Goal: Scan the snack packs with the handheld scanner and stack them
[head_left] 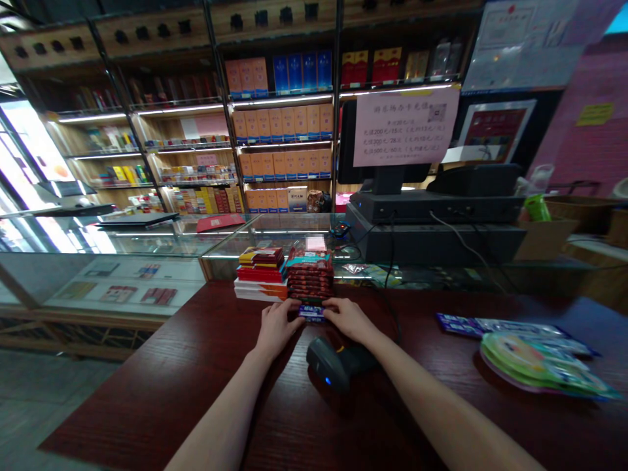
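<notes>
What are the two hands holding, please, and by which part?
The left hand and right hand hold the small blue-purple packets between them, one hand at each short end.

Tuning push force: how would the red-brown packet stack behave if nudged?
Probably sheds layers: the stack is many separate packets with no visible band. The wrappers look like shiny film, so likely slippery. Tipping left seems less likely, with the box pile close beside it.

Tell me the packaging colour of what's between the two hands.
Blue-purple packaging with white lettering; seen in the head view.
</notes>
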Motion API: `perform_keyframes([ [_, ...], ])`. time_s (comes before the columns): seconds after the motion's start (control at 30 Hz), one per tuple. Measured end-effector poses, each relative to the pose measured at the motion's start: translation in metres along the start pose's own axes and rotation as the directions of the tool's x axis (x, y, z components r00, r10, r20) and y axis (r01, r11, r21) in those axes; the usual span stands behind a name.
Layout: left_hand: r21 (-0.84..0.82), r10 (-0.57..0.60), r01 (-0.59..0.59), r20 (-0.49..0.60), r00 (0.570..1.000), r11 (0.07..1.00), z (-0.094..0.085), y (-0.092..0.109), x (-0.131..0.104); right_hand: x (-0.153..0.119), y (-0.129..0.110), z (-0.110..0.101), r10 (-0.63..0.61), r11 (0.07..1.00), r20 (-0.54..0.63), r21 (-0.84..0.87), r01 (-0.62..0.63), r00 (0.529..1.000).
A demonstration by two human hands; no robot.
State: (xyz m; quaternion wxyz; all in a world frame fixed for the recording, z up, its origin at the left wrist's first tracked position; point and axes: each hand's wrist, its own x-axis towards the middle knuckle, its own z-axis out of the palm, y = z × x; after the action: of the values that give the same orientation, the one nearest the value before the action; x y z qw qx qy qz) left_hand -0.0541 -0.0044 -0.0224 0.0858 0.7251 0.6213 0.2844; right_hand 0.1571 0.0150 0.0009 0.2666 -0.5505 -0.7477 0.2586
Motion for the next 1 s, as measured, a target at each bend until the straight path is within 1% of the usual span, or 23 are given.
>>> perform_keyframes([
  [0.2,-0.041,0.000,-0.001,-0.024,1.000,0.999,-0.001,-0.002,0.001,-0.004,0.002,-0.002,-0.043,0.995,-0.026,0.089,0.046,0.999],
  [0.33,-0.068,0.009,-0.010,-0.013,1.000,0.998,0.000,-0.003,0.002,-0.006,0.004,-0.001,-0.054,0.993,-0.028,0.106,0.056,0.998],
  [0.43,-0.059,0.013,-0.014,-0.019,1.000,0.998,0.000,-0.003,0.001,-0.007,0.005,-0.002,-0.055,0.993,-0.041,0.106,0.059,0.998],
  [0.57,-0.021,0.005,-0.006,-0.027,1.000,1.000,-0.003,-0.003,0.000,-0.010,0.005,-0.006,-0.062,0.996,-0.046,0.058,0.065,0.997],
  [0.7,0.002,-0.004,0.004,-0.018,1.000,1.000,-0.003,-0.003,0.000,-0.011,0.006,-0.008,-0.033,0.998,-0.015,-0.054,0.032,0.999],
  [0.8,-0.004,-0.013,0.013,-0.021,1.000,1.000,-0.001,-0.002,0.001,-0.008,0.006,-0.006,-0.015,0.994,0.005,-0.105,0.015,1.000],
  [1.0,-0.001,-0.009,0.009,-0.038,0.999,1.000,0.002,0.001,0.001,0.002,0.002,0.002,-0.016,0.992,-0.019,-0.126,0.014,1.000],
])
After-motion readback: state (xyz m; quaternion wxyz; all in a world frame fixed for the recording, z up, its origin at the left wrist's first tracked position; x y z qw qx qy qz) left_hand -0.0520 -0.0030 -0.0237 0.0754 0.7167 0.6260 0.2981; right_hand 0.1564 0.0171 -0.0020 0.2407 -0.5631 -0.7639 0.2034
